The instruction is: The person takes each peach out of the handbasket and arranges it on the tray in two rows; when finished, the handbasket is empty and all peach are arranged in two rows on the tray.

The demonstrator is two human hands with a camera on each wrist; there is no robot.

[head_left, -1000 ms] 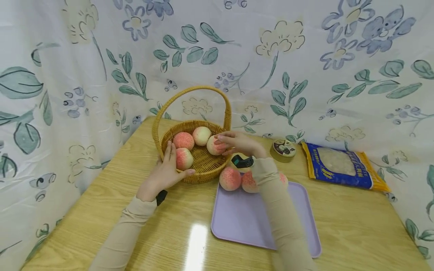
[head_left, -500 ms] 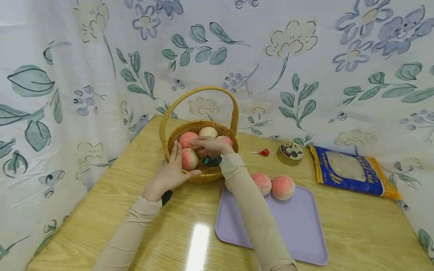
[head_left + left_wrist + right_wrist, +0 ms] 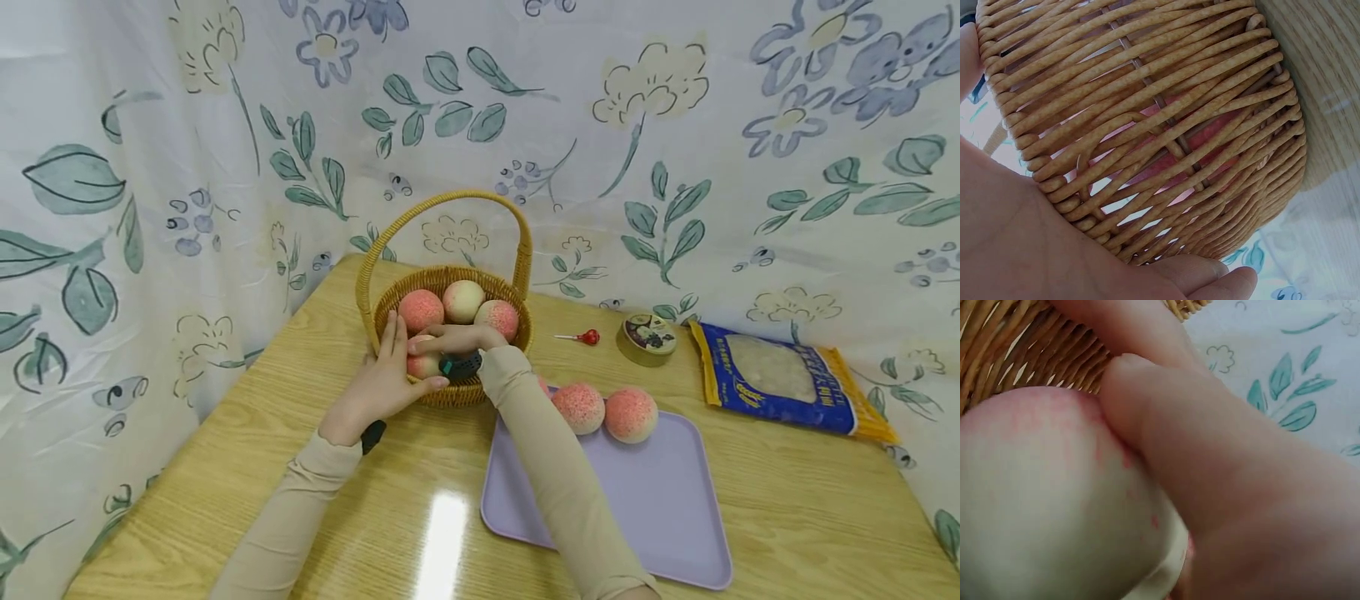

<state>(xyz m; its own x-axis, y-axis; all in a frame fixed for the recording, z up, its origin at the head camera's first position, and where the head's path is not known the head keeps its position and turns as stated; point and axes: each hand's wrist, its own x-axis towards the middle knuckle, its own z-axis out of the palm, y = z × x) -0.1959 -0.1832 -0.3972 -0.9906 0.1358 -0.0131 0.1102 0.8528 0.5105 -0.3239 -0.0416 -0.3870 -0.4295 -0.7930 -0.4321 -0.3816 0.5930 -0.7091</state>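
In the head view a wicker basket (image 3: 457, 396) with a tall handle stands on the table, holding several pink and cream peaches. My left hand (image 3: 375, 392) rests against its left front rim, fingers and thumb stretched along it; the left wrist view shows the palm against the woven wall (image 3: 1147, 125). My right hand (image 3: 457, 340) reaches into the basket and grips the front-left peach (image 3: 422, 365), partly covered by the hand. In the right wrist view the thumb (image 3: 1129, 394) presses on this peach (image 3: 1054, 494). Behind lie a pink peach (image 3: 421, 311), a pale peach (image 3: 463, 301) and another peach (image 3: 497, 319).
A lilac tray (image 3: 660, 500) lies right of the basket, with peaches (image 3: 631, 415) along its back edge, one half hidden by the right sleeve. Behind it are a red lollipop (image 3: 589, 337), a round tin (image 3: 647, 339) and a blue-yellow food bag (image 3: 783, 379). Patterned cloth hangs behind.
My right hand has let go of the peach at the basket's right side and moved left to the front-left peach. The left hand stays at the rim. The view has shifted slightly.
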